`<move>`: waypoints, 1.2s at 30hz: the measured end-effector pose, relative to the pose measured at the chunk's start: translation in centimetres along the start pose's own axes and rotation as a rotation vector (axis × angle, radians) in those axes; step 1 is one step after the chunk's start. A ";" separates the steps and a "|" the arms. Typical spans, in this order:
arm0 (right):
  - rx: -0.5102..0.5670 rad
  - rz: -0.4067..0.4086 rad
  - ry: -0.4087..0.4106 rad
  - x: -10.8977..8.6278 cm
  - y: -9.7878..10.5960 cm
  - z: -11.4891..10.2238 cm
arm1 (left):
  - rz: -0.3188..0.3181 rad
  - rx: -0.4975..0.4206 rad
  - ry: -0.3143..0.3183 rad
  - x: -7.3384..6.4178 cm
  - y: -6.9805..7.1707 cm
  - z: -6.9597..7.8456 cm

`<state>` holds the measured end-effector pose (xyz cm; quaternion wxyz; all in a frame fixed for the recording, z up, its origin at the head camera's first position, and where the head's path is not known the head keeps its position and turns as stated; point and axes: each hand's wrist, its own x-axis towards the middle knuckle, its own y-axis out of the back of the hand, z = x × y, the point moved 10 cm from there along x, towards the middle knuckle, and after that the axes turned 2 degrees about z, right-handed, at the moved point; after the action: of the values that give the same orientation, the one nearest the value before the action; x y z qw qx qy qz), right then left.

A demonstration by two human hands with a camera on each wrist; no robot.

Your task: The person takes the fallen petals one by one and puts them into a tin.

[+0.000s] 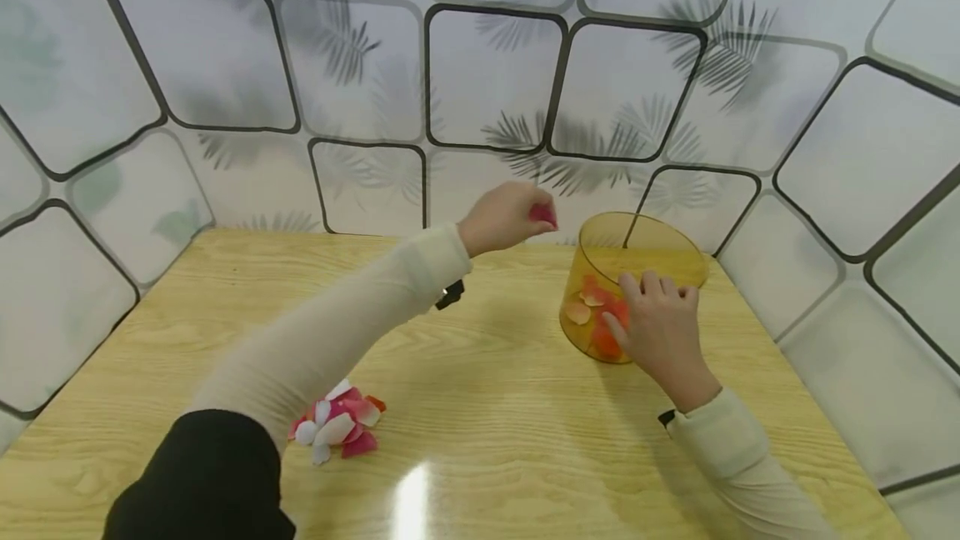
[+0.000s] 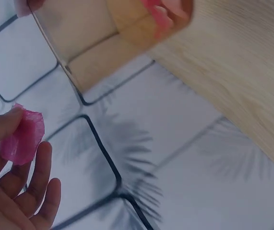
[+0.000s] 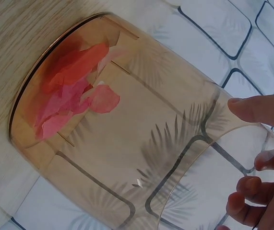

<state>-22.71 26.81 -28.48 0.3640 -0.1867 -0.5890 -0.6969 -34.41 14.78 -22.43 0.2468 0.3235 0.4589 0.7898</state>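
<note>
My left hand [image 1: 504, 219] pinches a deep pink petal [image 2: 24, 136] between thumb and fingers, raised to the left of the bucket's rim. A see-through amber bucket [image 1: 567, 294] stands upright on the table, with red, pink and pale petals [image 3: 72, 91] lying at its bottom. The right hand [image 1: 663, 327] grips the near rim of the bucket, thumb [image 3: 256, 109] outside the wall and fingers curled over the edge to the inside. A small pile of pink, white and red petals [image 1: 341, 423] lies on the table beside the left forearm.
The pale wood table [image 1: 480, 407] runs back to a wall [image 1: 367, 107] covered with a pattern of dark rounded outlines and grey leaves. The bucket stands toward the table's back right, near that wall. A black sleeve [image 1: 202, 473] covers the left upper arm.
</note>
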 end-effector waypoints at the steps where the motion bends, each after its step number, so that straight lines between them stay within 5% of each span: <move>1: -0.004 -0.007 -0.001 0.0 -0.1 0.0 | 0.002 -0.004 -0.010 0.6 -0.4 0.7; 11: -0.007 -0.031 -0.003 -0.1 -0.3 -0.1 | -0.032 -0.053 -0.061 4.4 -3.2 5.3; 19: -0.013 -0.028 0.008 -0.1 -0.2 -0.3 | -0.115 -0.011 -0.045 4.8 -5.4 5.5; 27: -0.010 -0.038 -0.005 -0.1 -0.2 -0.1 | -0.088 0.003 -0.041 2.6 -4.6 3.8; 36: -0.030 -0.004 0.014 0.0 0.0 0.0 | -0.080 0.016 -0.074 -3.9 -3.1 0.3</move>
<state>-22.67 26.78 -28.47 0.3638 -0.1862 -0.5764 -0.7077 -31.24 13.67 -26.14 0.2924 0.3356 0.4685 0.7631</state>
